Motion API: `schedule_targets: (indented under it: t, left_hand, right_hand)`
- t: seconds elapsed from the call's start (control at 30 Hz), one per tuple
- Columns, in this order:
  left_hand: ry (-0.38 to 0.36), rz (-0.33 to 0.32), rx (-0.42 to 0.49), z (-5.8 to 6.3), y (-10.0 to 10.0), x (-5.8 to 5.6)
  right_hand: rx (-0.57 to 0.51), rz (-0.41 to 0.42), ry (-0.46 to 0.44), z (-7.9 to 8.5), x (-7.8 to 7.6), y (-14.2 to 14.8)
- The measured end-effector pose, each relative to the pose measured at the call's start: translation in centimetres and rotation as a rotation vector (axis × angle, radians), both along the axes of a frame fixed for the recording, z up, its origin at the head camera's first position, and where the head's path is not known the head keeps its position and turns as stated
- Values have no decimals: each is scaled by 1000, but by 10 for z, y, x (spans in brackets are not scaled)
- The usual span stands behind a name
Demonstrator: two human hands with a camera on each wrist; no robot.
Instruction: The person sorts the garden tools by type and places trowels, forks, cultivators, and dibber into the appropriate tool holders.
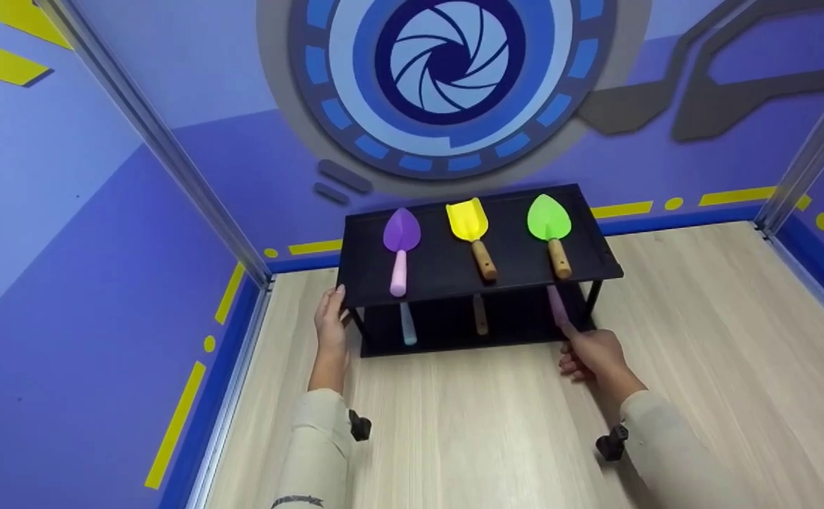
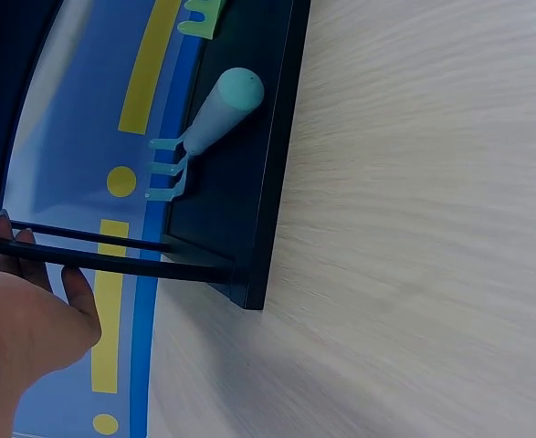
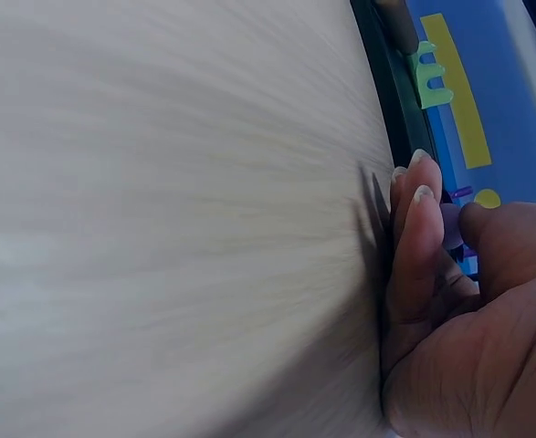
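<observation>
A black two-tier rack [image 1: 433, 261] stands against the back wall. My left hand [image 1: 332, 325] holds its left end, fingers around the edge by the corner post [image 2: 112, 262]. At the lower right, my right hand [image 1: 595, 353] pinches the handle end of a purple hand rake [image 1: 557, 305] between thumb and fingers. Its tines show partly behind the fingers in the right wrist view. Also on the lower shelf lie a light blue hand rake [image 2: 217, 119] and a green rake [image 3: 429, 78] with a wooden handle. The upper shelf bears a purple trowel [image 1: 402, 233], a yellow scoop [image 1: 468, 220] and a green trowel [image 1: 549, 218].
The rack sits on a pale wood-grain table [image 1: 454, 424]. Blue printed panels [image 1: 213, 155] enclose the back and both sides, with metal posts [image 1: 160, 148] at the corners. A small black device [image 1: 359, 425] is worn at each wrist.
</observation>
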State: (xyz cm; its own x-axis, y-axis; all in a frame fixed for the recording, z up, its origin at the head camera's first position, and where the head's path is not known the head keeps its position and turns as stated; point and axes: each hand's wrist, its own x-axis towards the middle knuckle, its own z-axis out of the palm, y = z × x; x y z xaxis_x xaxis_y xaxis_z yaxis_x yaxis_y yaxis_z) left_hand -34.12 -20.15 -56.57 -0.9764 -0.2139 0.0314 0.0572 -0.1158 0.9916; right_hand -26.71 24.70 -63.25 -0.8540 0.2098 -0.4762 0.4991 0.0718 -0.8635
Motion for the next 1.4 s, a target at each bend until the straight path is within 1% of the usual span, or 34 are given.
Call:
schedule_targets:
  t: [0.17,0.33,0.47,0.57,0.7,0.8,0.87,0.97,1.03,1.1,1.17,1.27,1.33,1.4]
  left_hand:
    - [3,-6,5,-2,0,-1]
    - [-6,9,2,-2,1,-2]
    - [-19,-4,-15,-4,4,-4]
    - [-25,-9,-15,-5,6,-5]
    - [-18,36,11,-6,8,-3]
    - [-26,84,9,-6,8,-2]
    - [-54,120,4,-4,9,-1]
    - [-119,158,8,-2,10,2]
    - [-152,155,23,1,10,5]
    - [-163,142,36,2,10,9]
    - [-160,136,44,4,10,13]
    - [-129,153,35,4,12,21]
    - [-103,172,24,1,14,30]
    - [-83,196,28,-5,15,40]
  right_hand:
    - [15,7,16,-3,3,0]
    - [15,48,75,-10,5,2]
    - [17,92,123,-12,13,9]
    - [29,135,129,-13,21,15]
    - [48,160,130,-11,29,25]
    - [64,125,144,-8,31,32]
    - [80,98,157,-4,31,38]
    - [114,81,166,1,32,46]
    - [156,89,171,4,33,52]
    - [197,102,179,6,37,58]
    - [239,111,186,7,42,64]
    - [287,111,209,11,49,74]
    - [322,108,240,14,54,81]
    - [366,118,281,19,59,88]
